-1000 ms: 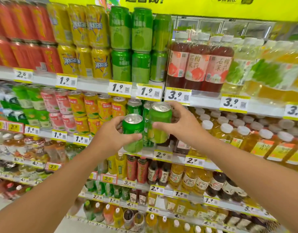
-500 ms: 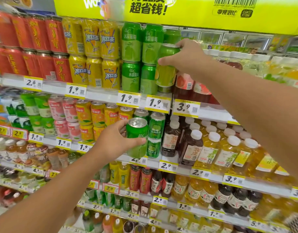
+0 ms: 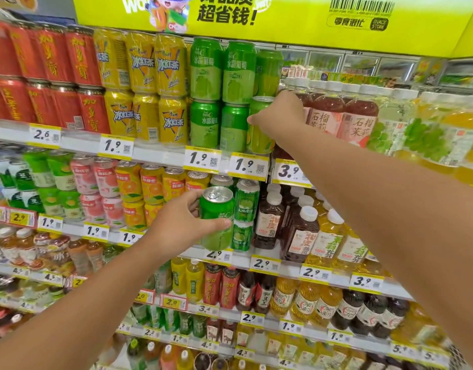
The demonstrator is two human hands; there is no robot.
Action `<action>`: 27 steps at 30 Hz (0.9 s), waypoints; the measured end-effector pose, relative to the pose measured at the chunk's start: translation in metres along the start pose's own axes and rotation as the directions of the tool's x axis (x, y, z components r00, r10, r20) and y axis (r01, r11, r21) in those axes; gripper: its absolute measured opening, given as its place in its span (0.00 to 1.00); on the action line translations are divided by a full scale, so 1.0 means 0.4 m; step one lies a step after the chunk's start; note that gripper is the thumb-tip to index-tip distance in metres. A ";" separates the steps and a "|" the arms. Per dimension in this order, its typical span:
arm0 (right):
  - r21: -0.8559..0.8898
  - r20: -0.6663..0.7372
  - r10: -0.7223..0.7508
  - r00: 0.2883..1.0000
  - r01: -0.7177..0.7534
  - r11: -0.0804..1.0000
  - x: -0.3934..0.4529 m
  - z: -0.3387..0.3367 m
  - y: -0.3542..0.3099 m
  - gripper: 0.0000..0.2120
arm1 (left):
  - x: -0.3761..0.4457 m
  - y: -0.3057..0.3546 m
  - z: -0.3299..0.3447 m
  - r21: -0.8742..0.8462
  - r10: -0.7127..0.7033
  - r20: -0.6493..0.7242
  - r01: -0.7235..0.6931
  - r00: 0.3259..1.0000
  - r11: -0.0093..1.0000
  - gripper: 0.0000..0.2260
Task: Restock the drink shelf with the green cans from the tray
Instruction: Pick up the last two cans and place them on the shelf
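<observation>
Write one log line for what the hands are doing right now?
right hand: setting green can on top shelf | left hand: holds second green can, waiting

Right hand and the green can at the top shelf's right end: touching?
Touching. The head view shows the right hand wrapped round that green can, thumb across its front, the can standing beside the other green cans.
</observation>
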State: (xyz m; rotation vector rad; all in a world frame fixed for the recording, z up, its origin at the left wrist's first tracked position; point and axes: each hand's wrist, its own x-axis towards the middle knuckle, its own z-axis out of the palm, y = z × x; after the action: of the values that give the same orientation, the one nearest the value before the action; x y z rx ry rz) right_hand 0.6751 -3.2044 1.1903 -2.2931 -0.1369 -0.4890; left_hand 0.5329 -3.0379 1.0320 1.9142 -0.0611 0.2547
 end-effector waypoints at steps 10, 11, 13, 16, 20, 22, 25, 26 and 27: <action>-0.095 -0.050 -0.076 0.996 0.071 0.993 -0.010 0.058 0.020 0.21 | -0.008 -0.014 -0.002 -0.020 -0.005 0.019 0.006 1.000 1.000 0.25; -0.113 -0.049 -0.080 0.996 0.074 0.991 -0.008 0.060 0.022 0.21 | -0.010 -0.015 -0.002 -0.017 -0.006 0.022 0.006 1.000 1.000 0.26; -0.177 -0.051 -0.095 0.994 0.085 0.981 -0.011 0.059 0.022 0.23 | -0.011 -0.019 -0.003 -0.018 -0.007 0.025 0.008 1.000 1.000 0.27; -0.254 -0.075 -0.122 0.990 0.099 0.962 -0.016 0.060 0.026 0.25 | -0.012 -0.026 -0.006 -0.012 -0.013 0.027 0.014 1.000 1.000 0.30; -0.296 -0.096 -0.178 0.979 0.143 0.944 -0.024 0.067 0.044 0.29 | -0.015 -0.025 -0.008 0.002 -0.019 0.026 0.019 0.999 1.000 0.27; -0.318 -0.099 -0.213 0.972 0.173 0.932 -0.032 0.073 0.059 0.29 | -0.015 -0.023 -0.008 -0.002 -0.025 0.027 0.025 0.999 1.000 0.27; -0.385 -0.140 -0.283 0.949 0.211 0.899 -0.044 0.078 0.080 0.31 | -0.011 -0.019 -0.009 0.006 -0.030 0.029 0.030 0.999 1.000 0.28; -0.426 -0.156 -0.324 0.933 0.232 0.875 -0.046 0.077 0.085 0.32 | -0.011 -0.016 -0.010 0.011 -0.028 0.031 0.028 0.999 1.000 0.27; -0.452 -0.168 -0.360 0.917 0.253 0.855 -0.046 0.075 0.088 0.33 | -0.009 -0.014 -0.010 0.016 -0.023 0.033 0.023 0.999 1.000 0.26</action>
State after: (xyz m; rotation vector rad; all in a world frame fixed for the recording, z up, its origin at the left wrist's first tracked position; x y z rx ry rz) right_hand 0.6758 -3.2065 1.1406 -2.6164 -0.3060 -1.0600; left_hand 0.5296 -3.0325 1.0275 1.9337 -0.0595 0.2082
